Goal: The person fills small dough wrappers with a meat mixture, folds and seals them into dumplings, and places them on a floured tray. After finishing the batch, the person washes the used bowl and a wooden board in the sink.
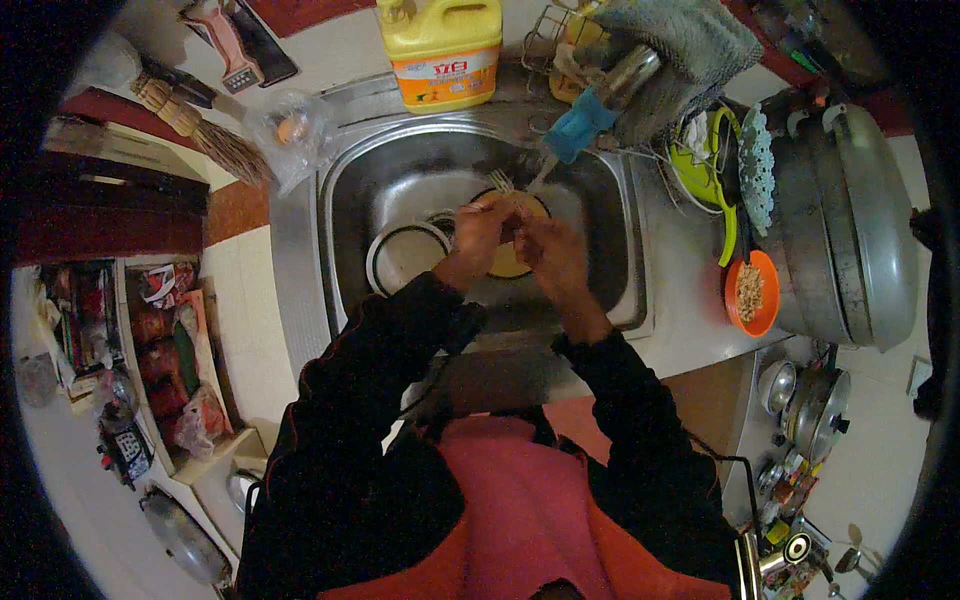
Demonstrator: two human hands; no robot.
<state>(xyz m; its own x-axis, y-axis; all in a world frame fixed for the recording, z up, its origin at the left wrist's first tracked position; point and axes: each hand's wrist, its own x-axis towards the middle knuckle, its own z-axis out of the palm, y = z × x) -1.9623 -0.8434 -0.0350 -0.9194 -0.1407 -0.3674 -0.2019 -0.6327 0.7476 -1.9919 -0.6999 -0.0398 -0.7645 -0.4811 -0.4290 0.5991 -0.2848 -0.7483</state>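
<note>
Over a stainless steel sink (pixel 420 161), my left hand (pixel 480 232) and my right hand (pixel 546 247) meet close together, fingers bent. The tines of a fork (pixel 500 181) stick out beyond my left hand's fingers; its handle is hidden by the hands. Water runs beside them from a faucet (pixel 634 71) with a blue nozzle cover (pixel 579 126). Beneath the hands lies a round yellowish vessel (pixel 510 261) with a dark rim. A round metal-rimmed lid or bowl (pixel 409 259) rests to its left in the sink. What my right fingers hold, if anything, is unclear.
A yellow detergent jug (pixel 442 56) stands behind the sink, near a wire rack (pixel 551 34) and a grey cloth (pixel 694 52). At right are a green basket (pixel 694 161), an orange bowl (pixel 752 292) of small pieces and a large metal pot (pixel 862 225). A straw brush (pixel 202 135) and plastic bag (pixel 289 142) are at left.
</note>
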